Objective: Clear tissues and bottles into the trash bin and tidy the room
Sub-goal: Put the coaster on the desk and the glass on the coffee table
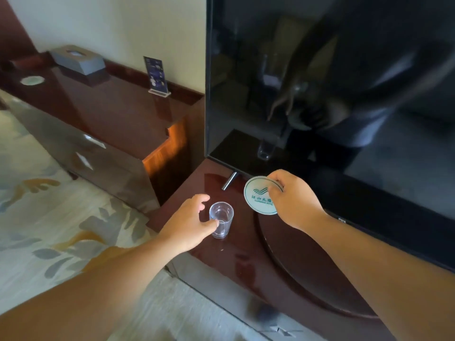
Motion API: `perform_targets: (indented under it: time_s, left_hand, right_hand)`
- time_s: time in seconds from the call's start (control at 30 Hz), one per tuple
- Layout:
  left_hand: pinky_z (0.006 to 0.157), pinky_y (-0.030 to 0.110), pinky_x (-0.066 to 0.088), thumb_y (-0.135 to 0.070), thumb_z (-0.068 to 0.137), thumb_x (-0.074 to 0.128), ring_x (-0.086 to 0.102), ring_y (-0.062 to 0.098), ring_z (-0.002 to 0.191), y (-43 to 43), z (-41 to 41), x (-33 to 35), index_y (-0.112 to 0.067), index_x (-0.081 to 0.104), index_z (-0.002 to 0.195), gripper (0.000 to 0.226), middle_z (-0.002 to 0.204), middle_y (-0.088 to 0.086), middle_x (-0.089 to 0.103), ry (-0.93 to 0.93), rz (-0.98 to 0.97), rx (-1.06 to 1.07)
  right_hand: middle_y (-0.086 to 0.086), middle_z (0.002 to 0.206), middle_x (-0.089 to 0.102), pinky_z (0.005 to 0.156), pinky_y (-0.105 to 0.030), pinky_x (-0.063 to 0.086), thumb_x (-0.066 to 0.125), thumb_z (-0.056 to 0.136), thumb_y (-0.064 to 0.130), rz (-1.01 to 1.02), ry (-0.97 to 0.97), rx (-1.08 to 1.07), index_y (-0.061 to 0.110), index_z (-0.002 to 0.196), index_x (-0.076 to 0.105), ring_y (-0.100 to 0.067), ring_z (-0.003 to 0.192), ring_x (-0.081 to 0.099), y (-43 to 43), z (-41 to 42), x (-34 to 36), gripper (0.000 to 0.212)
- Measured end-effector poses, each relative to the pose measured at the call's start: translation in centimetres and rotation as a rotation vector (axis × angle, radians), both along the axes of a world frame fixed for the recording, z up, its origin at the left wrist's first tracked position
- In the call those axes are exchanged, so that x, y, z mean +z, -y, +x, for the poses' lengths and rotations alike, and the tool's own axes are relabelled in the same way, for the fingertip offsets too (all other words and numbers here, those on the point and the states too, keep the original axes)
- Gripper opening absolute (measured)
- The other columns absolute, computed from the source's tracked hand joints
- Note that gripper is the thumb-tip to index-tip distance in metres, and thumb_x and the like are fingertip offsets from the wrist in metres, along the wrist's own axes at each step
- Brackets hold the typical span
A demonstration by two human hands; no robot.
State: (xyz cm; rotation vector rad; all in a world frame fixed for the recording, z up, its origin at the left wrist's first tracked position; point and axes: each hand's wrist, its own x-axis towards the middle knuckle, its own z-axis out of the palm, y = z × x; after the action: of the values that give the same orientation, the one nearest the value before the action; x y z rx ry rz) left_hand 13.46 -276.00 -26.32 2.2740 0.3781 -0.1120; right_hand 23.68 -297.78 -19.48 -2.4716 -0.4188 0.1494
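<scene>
1. The left grip (189, 222) is open. Its thumb touches the near side of the glass (221, 220) and its fingers are spread just beside the rim, not wrapped round it.
2. The right grip (293, 200) pinches the round coaster (261, 196) by its edge and holds it tilted above the tabletop (246, 262), just beside the glass and in front of the TV (320, 70).
3. The glass stands upright near the front left corner of the tabletop. Whether it holds water is hard to tell.
4. No bottle, loose tissue or trash bin is in view. A tissue box (77, 60) sits well apart on the far cabinet, near a card stand (157, 76) and a second coaster (32, 80).
5. Risk: the thumb alone could push the glass sideways across the glossy surface, or tip it toward the carpet (49, 217), since the corner is close.
6. Risk: if the fingers close too high on smooth glass, it could slip during a lift. Any water inside would then spill near the TV's foot.
7. Risk: the coaster is held by a light edge pinch, so it could drop or knock the rim if it is brought under the glass too soon.
</scene>
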Motion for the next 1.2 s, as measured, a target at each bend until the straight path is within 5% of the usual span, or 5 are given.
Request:
perform_targets:
  time_s: [0.17,0.43,0.63,0.8,1.2]
  left_hand:
    - [0.085,0.021,0.039,-0.039,0.079,0.069,0.050,0.006,0.109,-2.0,1.2,-1.6,-0.033,0.032,0.142,0.074,0.139,-0.001,0.042,0.007,-0.025,-0.082]
    - [0.055,0.002,0.038,-0.044,0.070,0.077,0.051,-0.007,0.094,-1.9,2.6,-5.5,-0.037,0.023,0.145,0.093,0.145,-0.007,0.035,-0.044,-0.139,-0.120]
    - [0.096,0.024,0.033,-0.043,0.066,0.081,0.042,0.005,0.126,-0.9,3.4,-10.0,-0.039,0.024,0.143,0.097,0.143,-0.015,0.038,-0.070,-0.228,-0.099]
    - [0.095,0.023,0.040,-0.041,0.064,0.082,0.050,-0.003,0.113,0.0,3.5,-11.5,-0.050,0.030,0.129,0.084,0.122,-0.031,0.046,-0.001,-0.263,-0.070]
    - [0.097,0.033,0.047,-0.039,0.066,0.081,0.058,-0.001,0.105,0.7,4.5,-12.2,-0.042,0.041,0.121,0.069,0.120,-0.022,0.056,0.077,-0.256,0.013]
  right_hand:
    - [0.012,0.090,0.061,0.050,-0.020,0.039,0.047,0.095,0.024,-0.013,-0.022,-0.132,0.032,0.102,0.056,-0.003,0.075,0.056,-0.5,-1.4,-0.9,0.014]
    - [0.010,0.092,0.063,0.054,-0.022,0.039,0.049,0.094,0.022,-0.025,-0.093,-0.219,0.034,0.099,0.056,-0.008,0.079,0.057,0.5,-2.9,-4.0,0.015]
    - [0.013,0.089,0.063,0.055,-0.021,0.040,0.049,0.093,0.022,-0.019,-0.140,-0.239,0.034,0.097,0.057,-0.007,0.080,0.057,1.0,-2.6,-7.1,0.014]
    - [0.014,0.088,0.062,0.054,-0.023,0.040,0.047,0.093,0.023,-0.029,-0.180,-0.234,0.034,0.097,0.057,-0.005,0.079,0.056,1.2,-2.2,-9.1,0.015]
    - [0.015,0.087,0.062,0.055,-0.022,0.042,0.049,0.092,0.022,0.002,-0.190,-0.224,0.035,0.094,0.057,-0.002,0.080,0.057,0.5,-1.2,-10.1,0.015]
